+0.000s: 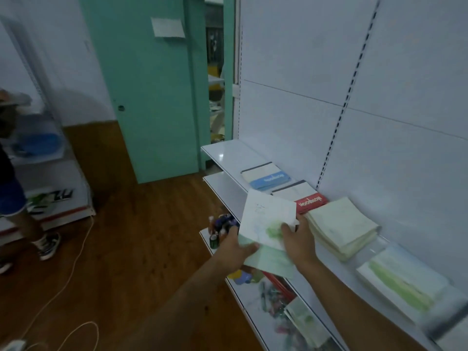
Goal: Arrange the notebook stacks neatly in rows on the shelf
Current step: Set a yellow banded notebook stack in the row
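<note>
Bare shelf (228,153) beyond notebook stacks (340,225)

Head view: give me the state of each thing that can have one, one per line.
Left hand: grips the green-white notebooks from below.
Right hand: holds them on top.
Blue notebook stack: flat on shelf.
Red notebook stack: flat on shelf.
Cream stack: flat, slightly fanned.
Teal door: open.

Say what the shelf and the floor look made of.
Shelf: likely painted metal, white and glossy, with a bright glare spot and thin edges. Floor: wood or wood-look laminate, brown with grain and a faint sheen; which one is unclear.
</note>
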Tool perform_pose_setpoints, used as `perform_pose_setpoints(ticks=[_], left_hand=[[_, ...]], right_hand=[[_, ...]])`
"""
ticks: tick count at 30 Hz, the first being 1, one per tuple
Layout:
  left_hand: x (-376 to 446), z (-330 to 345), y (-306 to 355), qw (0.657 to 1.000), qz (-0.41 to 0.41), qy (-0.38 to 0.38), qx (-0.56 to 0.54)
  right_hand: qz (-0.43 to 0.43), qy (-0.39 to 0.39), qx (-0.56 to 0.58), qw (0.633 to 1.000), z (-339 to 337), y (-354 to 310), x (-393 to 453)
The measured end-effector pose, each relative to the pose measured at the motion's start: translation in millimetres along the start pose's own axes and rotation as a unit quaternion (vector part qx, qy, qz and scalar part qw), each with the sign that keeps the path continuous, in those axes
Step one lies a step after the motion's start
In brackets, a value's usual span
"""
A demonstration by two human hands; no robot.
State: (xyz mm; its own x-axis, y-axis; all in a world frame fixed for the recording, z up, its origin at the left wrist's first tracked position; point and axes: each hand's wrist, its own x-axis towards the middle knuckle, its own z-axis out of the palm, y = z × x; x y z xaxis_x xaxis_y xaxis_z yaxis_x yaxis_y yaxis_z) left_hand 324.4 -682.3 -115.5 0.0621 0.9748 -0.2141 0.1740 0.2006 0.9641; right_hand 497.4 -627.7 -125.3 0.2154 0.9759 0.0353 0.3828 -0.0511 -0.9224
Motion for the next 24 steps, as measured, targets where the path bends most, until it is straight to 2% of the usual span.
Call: perform_pose_setpoints(ticks=[3,6,10,13,17,20,24], left_hand=[[26,-10,-3,0.998,0.023,-0.002,0.053],[61,2,-3,0.996,0.046,-0.022,0.075],[105,52,7,0.990,0.069,-0.069,0.105],[132,107,22,0.982,0.055,-0.125,0.127],[160,180,41,0.947,0.087,-0.198,0.236],[169,230,44,0.923,0.106,-0.257,0.266],[176,278,37,0.894,0.123,-0.308,0.303]], right_hand=[[-0.003,0.016,-0.006,1.000,11,-4,16],[0.007,0.065,-0.008,0.998,3,1,37],[0.050,0.147,-0.013,0.988,-42,26,65],[0.077,0.208,-0.027,0.975,-93,49,83],[0.117,0.276,-0.044,0.953,-161,88,88],[0.177,0.309,-0.033,0.934,-199,121,80],[0.230,0.284,-0.068,0.928,-229,156,68]])
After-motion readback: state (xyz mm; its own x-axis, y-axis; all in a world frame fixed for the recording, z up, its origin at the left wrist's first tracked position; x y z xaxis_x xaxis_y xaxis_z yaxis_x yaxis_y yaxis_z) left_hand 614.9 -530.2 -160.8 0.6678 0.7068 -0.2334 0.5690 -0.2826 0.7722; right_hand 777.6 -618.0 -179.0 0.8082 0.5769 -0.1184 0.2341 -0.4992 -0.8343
